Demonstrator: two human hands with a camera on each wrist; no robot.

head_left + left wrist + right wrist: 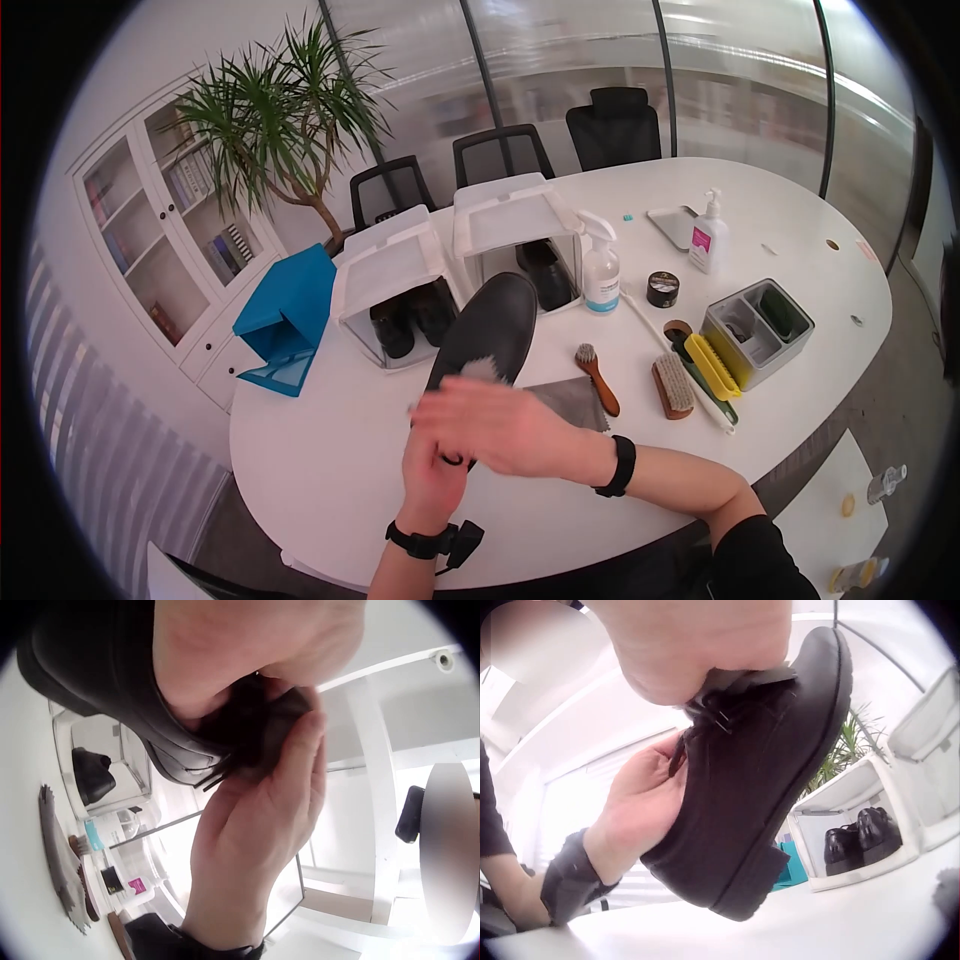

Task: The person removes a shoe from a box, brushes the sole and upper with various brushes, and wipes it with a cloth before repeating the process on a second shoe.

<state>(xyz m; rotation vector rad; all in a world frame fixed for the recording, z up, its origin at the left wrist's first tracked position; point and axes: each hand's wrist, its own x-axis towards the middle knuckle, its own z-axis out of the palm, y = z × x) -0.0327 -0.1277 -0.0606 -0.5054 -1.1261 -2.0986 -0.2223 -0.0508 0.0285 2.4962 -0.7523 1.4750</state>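
Note:
A black lace-up shoe (490,325) is held up over the white table, toe pointing away. My left hand (437,475) grips it at the heel end, fingers inside the opening, as the left wrist view shows. Blurred in the head view, my right hand (500,425) lies across the lace area. It holds a grey cloth (482,368) with a zigzag edge against the upper. The right wrist view shows the shoe (742,795) from its side, with the cloth (769,676) between palm and laces. Part of the cloth is hidden under the right hand.
Two white shoe boxes (395,240) with black shoes stand behind, beside a blue folded box (285,320). To the right are a grey cloth (570,393), small brush (597,380), block brush (672,388), yellow brush (712,365), spray bottle (601,270), round tin (662,289) and divided container (757,330).

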